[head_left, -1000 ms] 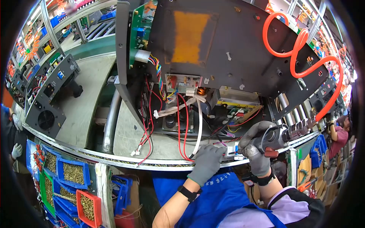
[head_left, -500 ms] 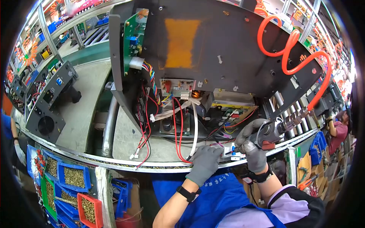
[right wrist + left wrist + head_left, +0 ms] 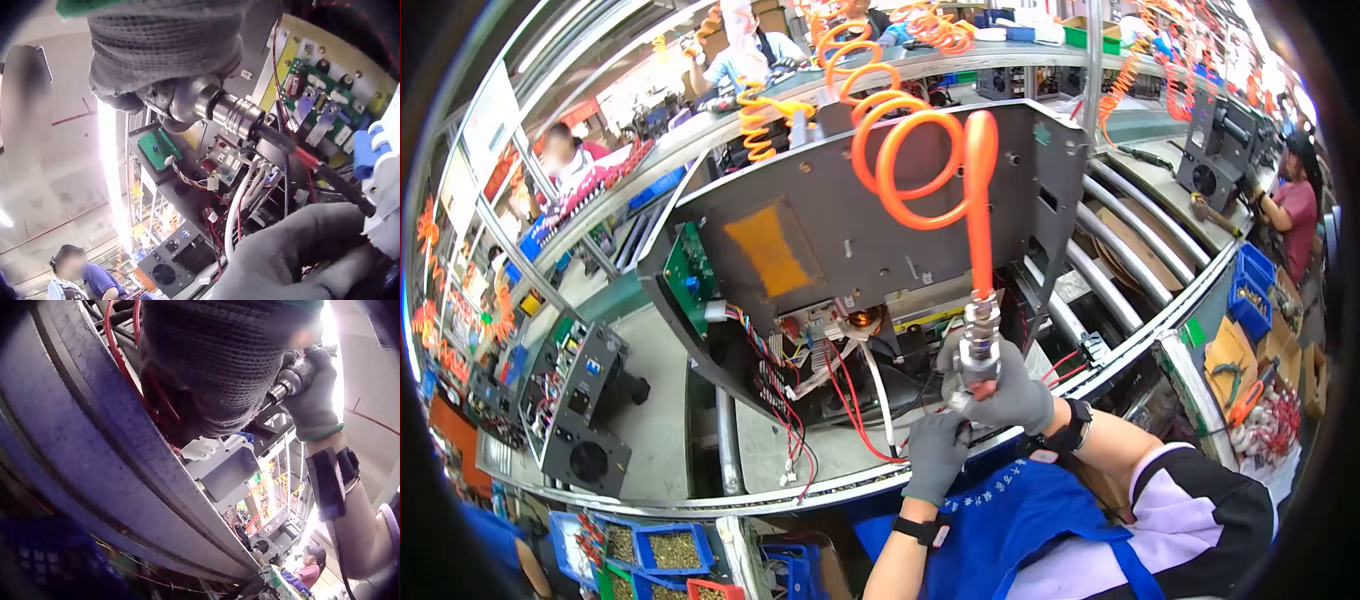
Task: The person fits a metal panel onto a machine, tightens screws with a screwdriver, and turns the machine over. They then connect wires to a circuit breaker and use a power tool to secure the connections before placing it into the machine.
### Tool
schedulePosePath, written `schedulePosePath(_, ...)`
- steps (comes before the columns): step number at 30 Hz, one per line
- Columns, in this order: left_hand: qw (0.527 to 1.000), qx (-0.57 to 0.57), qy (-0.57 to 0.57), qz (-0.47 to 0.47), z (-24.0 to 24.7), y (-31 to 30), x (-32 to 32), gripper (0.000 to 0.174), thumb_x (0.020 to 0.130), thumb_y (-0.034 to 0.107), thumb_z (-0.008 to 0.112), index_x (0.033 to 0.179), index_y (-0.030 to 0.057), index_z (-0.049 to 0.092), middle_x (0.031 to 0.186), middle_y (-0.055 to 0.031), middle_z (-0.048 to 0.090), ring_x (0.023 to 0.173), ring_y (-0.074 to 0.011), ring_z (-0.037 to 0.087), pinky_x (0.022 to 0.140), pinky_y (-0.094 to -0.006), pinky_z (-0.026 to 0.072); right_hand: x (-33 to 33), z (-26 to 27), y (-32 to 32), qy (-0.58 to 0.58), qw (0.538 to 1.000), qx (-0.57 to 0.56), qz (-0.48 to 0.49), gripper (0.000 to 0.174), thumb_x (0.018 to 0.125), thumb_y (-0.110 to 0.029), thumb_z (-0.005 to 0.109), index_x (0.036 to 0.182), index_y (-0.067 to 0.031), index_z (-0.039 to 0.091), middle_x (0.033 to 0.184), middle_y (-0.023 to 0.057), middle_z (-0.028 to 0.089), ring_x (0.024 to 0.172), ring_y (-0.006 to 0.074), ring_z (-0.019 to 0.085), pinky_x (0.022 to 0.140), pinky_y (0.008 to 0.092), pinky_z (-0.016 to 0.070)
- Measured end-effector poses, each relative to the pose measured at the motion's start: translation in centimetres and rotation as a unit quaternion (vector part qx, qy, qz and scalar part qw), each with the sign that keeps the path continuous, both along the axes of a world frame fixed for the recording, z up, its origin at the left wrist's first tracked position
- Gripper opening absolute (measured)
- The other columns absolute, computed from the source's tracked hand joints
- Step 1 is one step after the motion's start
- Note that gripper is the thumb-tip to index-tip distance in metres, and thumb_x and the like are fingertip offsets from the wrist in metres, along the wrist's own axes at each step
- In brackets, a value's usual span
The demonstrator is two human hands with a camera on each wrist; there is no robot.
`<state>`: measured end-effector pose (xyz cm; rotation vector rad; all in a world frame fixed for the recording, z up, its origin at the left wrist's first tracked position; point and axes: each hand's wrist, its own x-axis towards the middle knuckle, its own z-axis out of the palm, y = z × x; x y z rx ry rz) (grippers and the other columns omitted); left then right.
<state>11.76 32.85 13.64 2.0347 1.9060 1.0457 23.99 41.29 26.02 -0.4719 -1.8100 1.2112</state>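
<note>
My gloved right hand (image 3: pixel 1015 390) grips an air screwdriver (image 3: pixel 980 350), whose orange coiled hose (image 3: pixel 980 225) rises from its back end. The dark shaft (image 3: pixel 337 184) of the driver, with a red band, reaches a white plastic part with blue pieces (image 3: pixel 378 165). My gloved left hand (image 3: pixel 937 455) pinches this part at the bench edge, its bent fingers (image 3: pixel 294 234) right beside the shaft's end. Both hands hide the part in the head view. Behind them stands an open dark metal casing (image 3: pixel 830 225) with red and white wires (image 3: pixel 875 395) hanging out.
A circuit board (image 3: pixel 690 275) sits on the casing's left side. Metal rollers (image 3: pixel 1115 260) run to the right. Another dark unit (image 3: pixel 590 440) stands at left. Blue bins of screws (image 3: pixel 670 545) lie below the bench edge, and other people work farther off.
The head view has swung, so the casing appears lower and smaller. The driver, earlier slanting right, now stands nearly upright in view. My right hand appears closer to the left, covering the white part.
</note>
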Motion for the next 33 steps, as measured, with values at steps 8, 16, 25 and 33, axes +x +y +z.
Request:
schedulePosePath(8,0.999,0.043,-0.015,0.005,-0.3,-0.4,0.5,0.015,0.081,0.016,0.069,0.095,0.0133,0.069,0.083,-0.0102,0.068,0.083,-0.0328,0.063,0.080,-0.0463,0.0467,9.6,9.0,-2.5,0.090,0.995,0.030,-0.016,0.040,0.076,-0.016,0.076,0.108,-0.0015,0.058,0.070,0.0049,0.061,0.060,0.0158,0.064,0.056,0.0262,0.0541)
schedulePosePath(16,0.998,0.044,-0.045,0.005,0.5,-0.8,0.5,0.017,0.079,0.015,0.070,0.095,0.0107,0.070,0.084,-0.0104,0.067,0.082,-0.0326,0.062,0.079,-0.0455,0.0466,24.6,0.1,4.3,0.158,0.919,-0.054,-0.358,0.051,0.076,0.000,0.061,0.126,0.0001,0.055,0.099,0.0116,0.066,0.076,0.0190,0.067,0.059,0.0300,0.0576)
schedulePosePath(25,0.998,0.021,-0.056,0.011,-0.4,-0.5,0.7,0.018,0.077,0.012,0.072,0.095,0.0085,0.070,0.086,-0.0117,0.066,0.085,-0.0332,0.062,0.080,-0.0449,0.0463,31.7,-13.4,10.3,-0.032,0.861,-0.181,-0.475,0.040,0.073,-0.007,0.071,0.112,-0.0035,0.060,0.094,0.0044,0.066,0.079,0.0134,0.063,0.072,0.0310,0.0541)
schedulePosePath(33,0.998,0.038,-0.042,0.028,0.1,-0.7,0.5,0.017,0.077,0.011,0.072,0.093,0.0093,0.071,0.077,-0.0107,0.062,0.080,-0.0334,0.061,0.076,-0.0452,0.0456,31.5,-15.1,8.6,-0.132,0.854,0.027,-0.503,0.041,0.070,-0.011,0.069,0.110,-0.0046,0.064,0.092,0.0059,0.065,0.086,0.0185,0.063,0.081,0.0343,0.0508)
